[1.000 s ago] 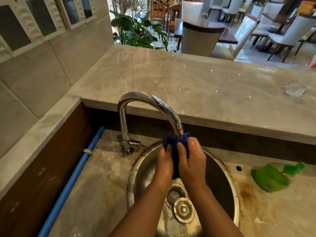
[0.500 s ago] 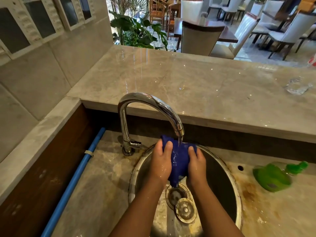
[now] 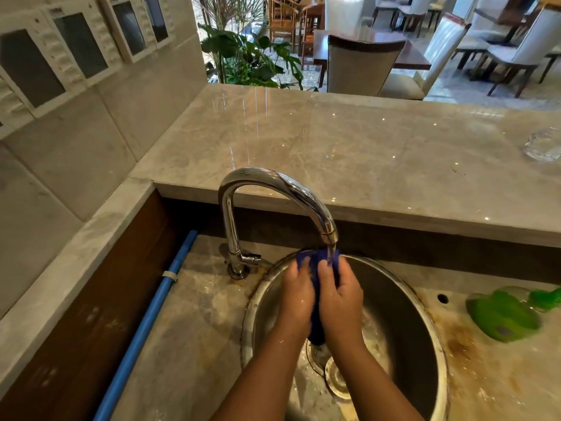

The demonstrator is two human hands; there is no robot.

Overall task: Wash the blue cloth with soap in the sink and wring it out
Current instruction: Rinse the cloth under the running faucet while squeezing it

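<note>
The blue cloth is bunched between both my hands over the round steel sink, right under the spout of the chrome tap. Water runs from the spout onto the cloth. My left hand grips its left side, and my right hand grips its right side, palms pressed close together. A dark tail of the cloth hangs below my hands toward the drain. A green soap bottle lies on its side on the counter right of the sink.
A loose metal drain plug sits at the sink bottom. A blue pipe runs along the left wall. A raised marble counter stands behind the tap, with a clear glass at its right edge. Chairs and plants lie beyond.
My hands have closed together again, squeezing the cloth into a tighter bunch after spreading it wider half a second ago. The cloth stays under the running water.
</note>
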